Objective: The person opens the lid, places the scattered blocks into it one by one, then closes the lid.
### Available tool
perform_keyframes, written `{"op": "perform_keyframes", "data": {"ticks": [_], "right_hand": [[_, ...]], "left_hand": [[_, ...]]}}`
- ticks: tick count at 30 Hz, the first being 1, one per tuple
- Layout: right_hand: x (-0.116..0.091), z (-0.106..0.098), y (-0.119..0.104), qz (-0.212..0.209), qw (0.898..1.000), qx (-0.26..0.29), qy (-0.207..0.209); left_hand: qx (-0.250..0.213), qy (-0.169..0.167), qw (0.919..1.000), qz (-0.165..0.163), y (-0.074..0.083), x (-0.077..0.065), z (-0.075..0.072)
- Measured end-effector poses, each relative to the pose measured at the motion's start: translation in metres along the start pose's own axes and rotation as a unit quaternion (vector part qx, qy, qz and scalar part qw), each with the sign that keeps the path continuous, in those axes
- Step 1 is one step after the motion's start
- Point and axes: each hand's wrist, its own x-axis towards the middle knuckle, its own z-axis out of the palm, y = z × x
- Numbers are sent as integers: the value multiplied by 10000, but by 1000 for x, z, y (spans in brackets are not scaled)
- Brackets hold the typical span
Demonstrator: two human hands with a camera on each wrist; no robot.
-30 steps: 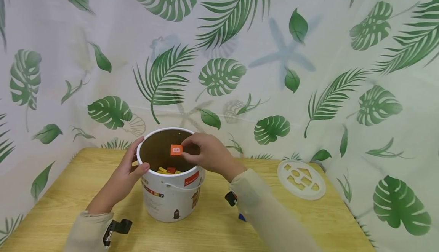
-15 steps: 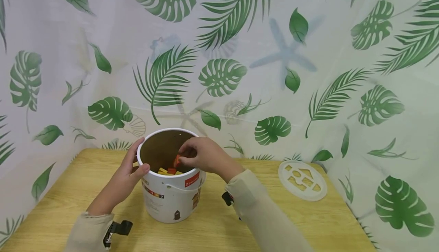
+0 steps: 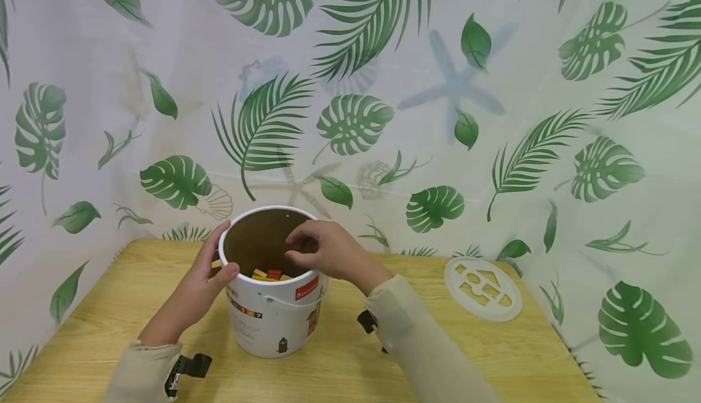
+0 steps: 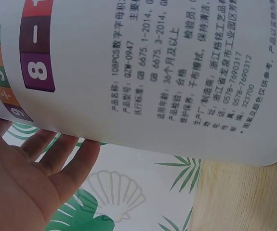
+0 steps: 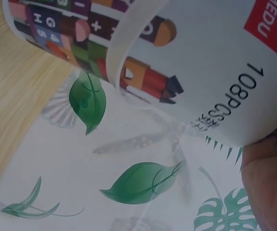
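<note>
A white bucket (image 3: 263, 324) with printed pictures stands upright on the table, its top uncovered. My left hand (image 3: 199, 278) grips its left side, thumb at the front of the rim and fingers along the outer wall; in the left wrist view the fingertips touch the wall. My right hand (image 3: 328, 251) hangs over the right part of the rim, fingers bent and thumb apart from them, with no block visible between them. Yellow blocks (image 3: 260, 274) and a red block (image 3: 274, 273) lie inside the bucket. The bucket's handle (image 3: 292, 303) hangs down in front.
A round white lid (image 3: 484, 311) with cut-out shapes lies on the wooden table (image 3: 438, 366) at the right. Part of a small blue object (image 3: 384, 349) peeks out beside the right sleeve. Behind the table hangs a leaf-patterned curtain (image 3: 350, 165).
An orange block marked B, pinched in my right fingers, was lowered into the bucket and is out of sight among the fingers now. My left hand has stayed on the bucket.
</note>
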Motion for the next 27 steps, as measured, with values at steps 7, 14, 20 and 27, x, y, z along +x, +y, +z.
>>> {"op": "perform_keyframes", "data": {"ticks": [7,14,20,27], "right_hand": [[-19,-9,14,-517,9982,291,14],[-65,-19,55,-933,9898,851,653],[-133,-22,120,151,9986,496,101],[-218,-20,188,1103,9845,1191,-669]], "left_hand": [[-59,8,10000,-46,-4,0,1],[-6,22,10000,19,-1,1,-1],[13,22,10000,-26,-1,2,-1],[24,46,10000,-50,0,1,1]]}}
